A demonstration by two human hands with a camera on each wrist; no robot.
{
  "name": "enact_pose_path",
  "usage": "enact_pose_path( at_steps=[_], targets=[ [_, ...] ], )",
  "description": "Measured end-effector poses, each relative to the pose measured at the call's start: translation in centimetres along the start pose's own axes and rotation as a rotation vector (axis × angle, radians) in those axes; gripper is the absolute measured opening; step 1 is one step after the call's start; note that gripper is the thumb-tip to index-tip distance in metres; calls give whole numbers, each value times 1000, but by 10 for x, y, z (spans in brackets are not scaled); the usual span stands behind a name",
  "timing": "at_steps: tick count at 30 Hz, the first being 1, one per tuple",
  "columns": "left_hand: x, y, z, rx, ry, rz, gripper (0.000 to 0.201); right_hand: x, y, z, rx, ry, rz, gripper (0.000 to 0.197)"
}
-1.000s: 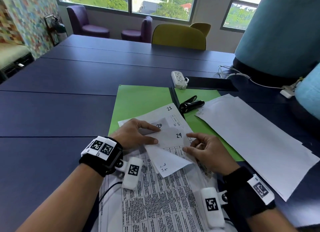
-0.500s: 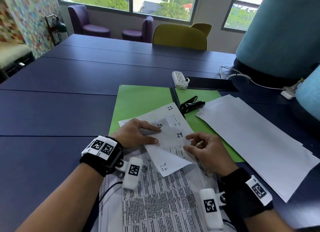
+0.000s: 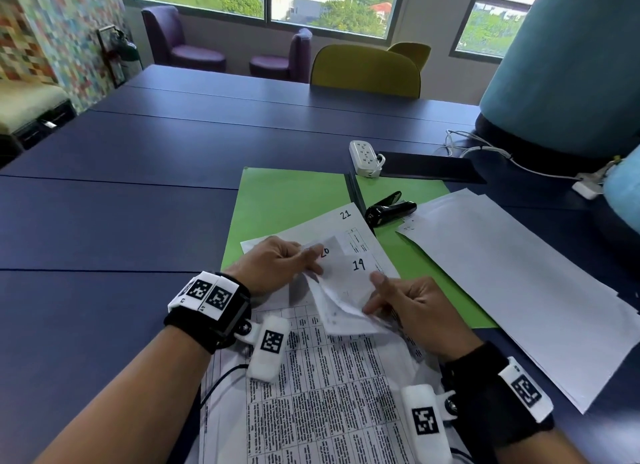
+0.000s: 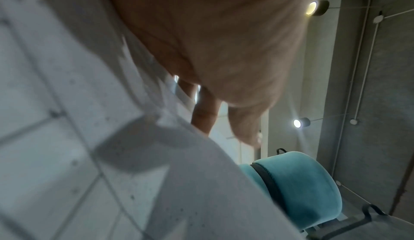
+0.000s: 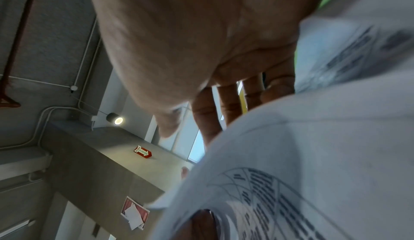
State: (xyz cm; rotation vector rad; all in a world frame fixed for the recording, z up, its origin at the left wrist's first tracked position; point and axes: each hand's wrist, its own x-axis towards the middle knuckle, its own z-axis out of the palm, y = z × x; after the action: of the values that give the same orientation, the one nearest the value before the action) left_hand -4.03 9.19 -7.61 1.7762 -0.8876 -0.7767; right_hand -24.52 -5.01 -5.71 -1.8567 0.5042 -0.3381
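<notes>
A stack of white printed sheets [image 3: 329,394] lies in front of me, partly on an open green folder [image 3: 287,203]. The top corners are fanned out and bear handwritten numbers 21, 20 and 19. My left hand [image 3: 311,261] pinches the left edge of the fanned sheets between thumb and forefinger. The sheet marked 19 [image 3: 349,280] is bent upward; my right hand [image 3: 374,293] holds it with the thumb on top and fingers beneath. In the right wrist view the curled sheet [image 5: 313,155] covers the fingertips of the right hand [image 5: 201,116]. The left wrist view shows blurred paper [image 4: 112,137] under the left hand [image 4: 224,119].
A black stapler [image 3: 388,209] rests on the folder just beyond the sheets. Behind it are a white power strip [image 3: 363,157] and a flat black device [image 3: 429,167]. A second pile of white paper [image 3: 502,273] lies at the right. Teal chair backs [image 3: 571,65] stand at the far right.
The right hand has slid left under the top sheet, which now bends up more steeply. The left fingers have curled tighter on the fanned edges.
</notes>
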Motion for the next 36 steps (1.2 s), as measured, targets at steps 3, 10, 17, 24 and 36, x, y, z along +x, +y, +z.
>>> enact_pose_path(
  at_steps=[3, 10, 17, 24, 36],
  targets=[
    [0, -1, 1, 16, 37, 24, 46, 3, 6, -1, 10, 116, 5, 32],
    [0, 0, -2, -41, -23, -32, 32, 10, 13, -1, -70, 187, -10, 18],
    [-5, 1, 6, -103, 49, 20, 33, 5, 6, 0, -182, 190, -50, 15],
    [-5, 2, 2, -11, 49, 79, 32, 0, -7, 4, -316, 172, -104, 21],
    [-11, 16, -8, 221, 18, -113, 6, -5, -23, -31, -381, 138, -71, 13]
  ],
)
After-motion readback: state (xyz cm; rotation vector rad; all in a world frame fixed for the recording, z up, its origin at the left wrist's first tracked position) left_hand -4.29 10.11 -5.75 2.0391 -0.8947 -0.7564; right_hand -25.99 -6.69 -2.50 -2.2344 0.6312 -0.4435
